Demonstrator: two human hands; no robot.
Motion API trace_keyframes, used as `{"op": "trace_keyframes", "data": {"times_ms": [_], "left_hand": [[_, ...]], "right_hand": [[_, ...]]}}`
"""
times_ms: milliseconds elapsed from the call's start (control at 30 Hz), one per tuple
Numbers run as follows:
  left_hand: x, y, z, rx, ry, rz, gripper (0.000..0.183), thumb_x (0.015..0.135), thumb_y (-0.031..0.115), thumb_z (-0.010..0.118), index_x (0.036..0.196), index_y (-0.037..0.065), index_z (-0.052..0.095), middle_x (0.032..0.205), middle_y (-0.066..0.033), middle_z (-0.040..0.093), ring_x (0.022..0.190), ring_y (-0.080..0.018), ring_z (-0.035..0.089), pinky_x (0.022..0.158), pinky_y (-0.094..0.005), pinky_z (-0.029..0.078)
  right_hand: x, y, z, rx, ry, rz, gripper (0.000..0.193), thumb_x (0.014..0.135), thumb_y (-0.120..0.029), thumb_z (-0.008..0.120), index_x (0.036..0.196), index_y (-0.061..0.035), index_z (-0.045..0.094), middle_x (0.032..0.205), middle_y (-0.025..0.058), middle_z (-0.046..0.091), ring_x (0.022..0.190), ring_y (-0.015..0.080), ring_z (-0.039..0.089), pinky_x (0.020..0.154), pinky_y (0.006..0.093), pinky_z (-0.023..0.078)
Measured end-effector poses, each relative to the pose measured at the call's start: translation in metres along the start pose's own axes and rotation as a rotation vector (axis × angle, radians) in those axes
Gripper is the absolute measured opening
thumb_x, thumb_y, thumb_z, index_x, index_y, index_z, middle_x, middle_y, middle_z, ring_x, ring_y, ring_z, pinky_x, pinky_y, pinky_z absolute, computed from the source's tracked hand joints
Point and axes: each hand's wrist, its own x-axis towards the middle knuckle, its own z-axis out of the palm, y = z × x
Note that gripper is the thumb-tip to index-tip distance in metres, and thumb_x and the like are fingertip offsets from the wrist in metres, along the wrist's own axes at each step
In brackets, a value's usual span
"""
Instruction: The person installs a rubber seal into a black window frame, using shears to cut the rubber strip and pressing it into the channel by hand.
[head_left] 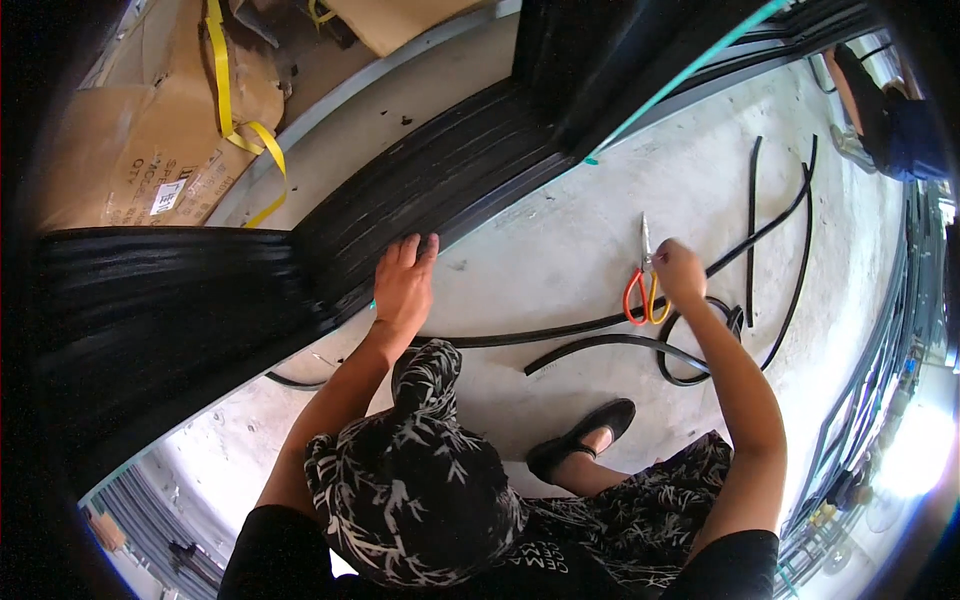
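My left hand (pixel 403 290) lies with its fingers stretched out over the near edge of a long black frame profile (pixel 430 170). My right hand (pixel 680 272) is closed, its fingers curled right beside the pivot of a pair of scissors (pixel 645 268). The scissors have one red and one yellow handle, and their blades point away from me. Whether those fingers grip the scissors or something small cannot be made out. Under the handles runs a long black rubber strip (pixel 560 332), curving across the pale floor. A shorter curved black strip (pixel 610 340) lies nearer to me.
Thin black strips (pixel 753 230) lie on the floor at the right. Cardboard (pixel 120 140) with a yellow strap (pixel 222 80) is beyond the frame at the left. My shoe (pixel 585 440) is on the floor. Another person (pixel 890 120) is at the far right, and bundled profiles (pixel 870 390) line the right side.
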Motion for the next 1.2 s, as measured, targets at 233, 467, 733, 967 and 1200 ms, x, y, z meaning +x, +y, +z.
{"op": "trace_keyframes", "data": {"times_ms": [233, 467, 733, 967, 1200], "left_hand": [[-0.038, 0.013, -0.002, 0.015, -0.053, -0.060, 0.046, 0.077, 0.010, 0.058, 0.124, 0.007, 0.055, 0.130, -0.0146, 0.048, 0.121, -0.0344, 0.044, 0.101, -0.0432, 0.037], [-0.093, 0.041, 0.000, -0.209, -0.276, 0.089, 0.044, 0.082, 0.009, 0.058, 0.125, 0.006, 0.048, 0.119, -0.0145, 0.051, 0.112, -0.0342, 0.048, 0.093, -0.0449, 0.040], [-0.078, 0.046, 0.009, -0.295, -0.202, 0.170, 0.042, 0.080, 0.006, 0.059, 0.120, 0.004, 0.050, 0.109, -0.0173, 0.055, 0.098, -0.0363, 0.053, 0.083, -0.0443, 0.045], [-0.090, 0.042, 0.023, -0.247, -0.417, 0.141, 0.041, 0.069, 0.012, 0.072, 0.107, 0.006, 0.056, 0.100, -0.0130, 0.053, 0.096, -0.0332, 0.051, 0.080, -0.0445, 0.043], [-0.098, 0.037, 0.030, -0.062, -0.379, 0.197, 0.034, 0.069, 0.010, 0.071, 0.095, 0.009, 0.049, 0.094, -0.0105, 0.049, 0.093, -0.0300, 0.050, 0.077, -0.0423, 0.042]], "right_hand": [[-0.107, 0.003, 0.044, -0.398, -0.261, -0.646, 0.026, 0.077, -0.030, 0.066, 0.096, -0.0112, 0.061, 0.094, 0.0081, 0.061, 0.091, 0.0280, 0.059, 0.076, 0.0399, 0.050], [-0.116, 0.007, 0.059, -0.475, -0.087, -0.686, 0.011, 0.079, -0.013, 0.056, 0.088, -0.0092, 0.060, 0.089, 0.0062, 0.056, 0.095, 0.0232, 0.057, 0.077, 0.0369, 0.050], [-0.137, -0.018, 0.057, -0.225, -0.280, -0.700, 0.013, 0.079, -0.016, 0.055, 0.087, -0.0068, 0.060, 0.086, 0.0107, 0.059, 0.087, 0.0288, 0.060, 0.071, 0.0400, 0.053], [-0.137, -0.022, 0.072, -0.167, -0.328, -0.826, 0.027, 0.081, -0.034, 0.063, 0.088, -0.0084, 0.060, 0.087, 0.0102, 0.059, 0.088, 0.0297, 0.060, 0.074, 0.0404, 0.051], [-0.086, 0.033, -0.015, -0.340, -0.381, -0.386, 0.027, 0.082, -0.031, 0.063, 0.097, -0.0096, 0.062, 0.101, 0.0106, 0.064, 0.098, 0.0299, 0.061, 0.078, 0.0431, 0.051]]}}
